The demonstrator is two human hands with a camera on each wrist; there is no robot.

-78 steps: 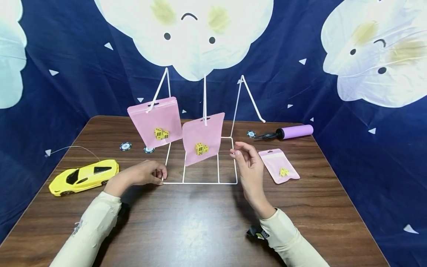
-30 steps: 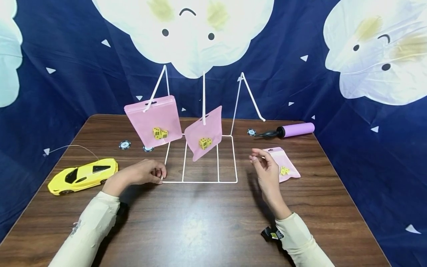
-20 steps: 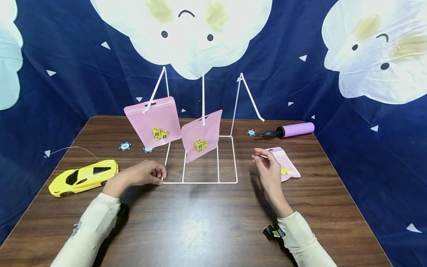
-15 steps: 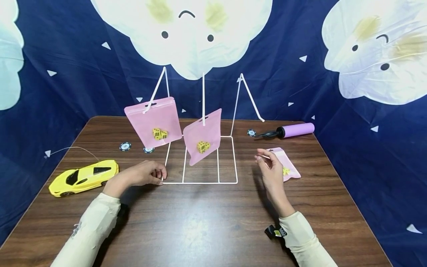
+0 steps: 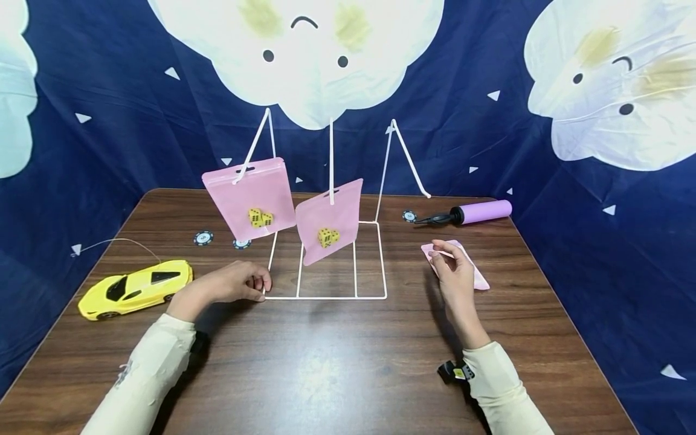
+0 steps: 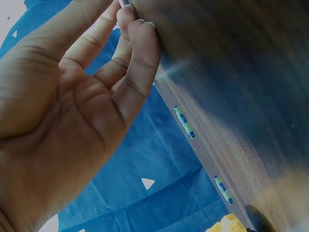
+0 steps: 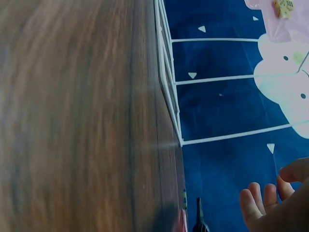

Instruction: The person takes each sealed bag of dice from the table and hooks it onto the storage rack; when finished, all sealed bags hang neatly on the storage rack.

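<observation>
At the near left corner of a white wire rack (image 5: pixel 326 298), my left hand (image 5: pixel 236 283) pinches the base wire between thumb and fingers. My right hand (image 5: pixel 457 284) is over a pink zip bag (image 5: pixel 481 280) on the right of the table, thumb and fingers loosely bent with nothing between them; it hides the bag's middle. Two more pink bags hang from the rack's left and middle hooks: a left bag (image 5: pixel 234 202) and a middle bag (image 5: pixel 348 202), each with yellow dice inside. The right hook (image 5: pixel 411 160) carries nothing.
A yellow toy car (image 5: pixel 136 290) stands left of my left hand. Behind the right hand lies a purple hand pump (image 5: pixel 486 211) beside a poker chip (image 5: pixel 409 216). Two other chips, one chip (image 5: pixel 203 238) further left, lie near the rack. A blue cloth (image 5: pixel 457 72) surrounds the table.
My right hand has moved right, away from the rack's right side, to over the pink bag on the table. The middle bag sways on its hook. The left hand stays put.
</observation>
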